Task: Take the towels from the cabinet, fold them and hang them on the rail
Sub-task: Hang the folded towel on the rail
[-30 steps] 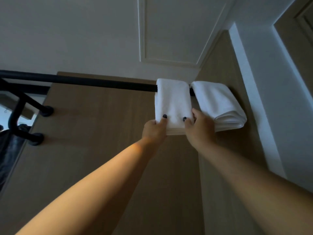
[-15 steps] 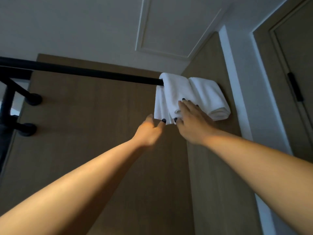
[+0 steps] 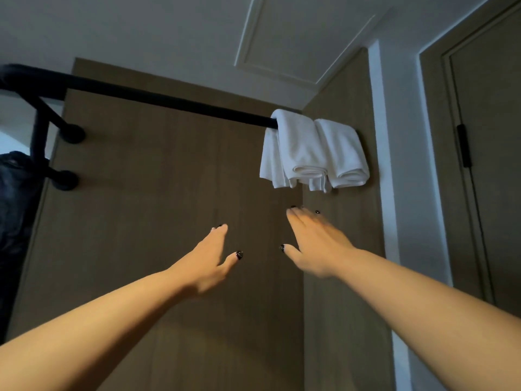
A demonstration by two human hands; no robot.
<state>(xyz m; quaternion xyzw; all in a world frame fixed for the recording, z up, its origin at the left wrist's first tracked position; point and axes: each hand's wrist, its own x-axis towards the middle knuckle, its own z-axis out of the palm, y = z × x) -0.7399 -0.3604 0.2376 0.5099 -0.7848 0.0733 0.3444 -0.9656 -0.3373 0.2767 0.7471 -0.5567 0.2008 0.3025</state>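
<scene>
Two white folded towels hanging side by side over the right end of the black rail [image 3: 169,100], touching each other. Left towel [image 3: 296,150] a little loose, with its back layer hanging out at the left edge and a corner showing under the rolled fold. Right towel [image 3: 344,153] neat, with its right edge close to the side wall panel [image 3: 338,263]. Lower edges of both towels free, with bare wooden panel [image 3: 158,193] below them.

Under the towels, both hands raised and apart from the cloth, touching nothing. Left hand [image 3: 210,258] with fingers straight and relaxed, thumb spread out to the side. Right hand [image 3: 313,244] also with fingers stretched and loosely together, thumb spread to the left. A clear gap between the two hands, and another gap between the fingertips [image 3: 293,213] and the lower towel edges.

Long bare part of the rail to the left of the towels, up to the black brackets [image 3: 67,134] fixed on the panel. A dark garment [image 3: 17,193] hanging at the far left edge. At right, a white wall strip [image 3: 394,193] and a door [image 3: 490,165]. Above, a white ceiling [image 3: 169,29] with moulding.
</scene>
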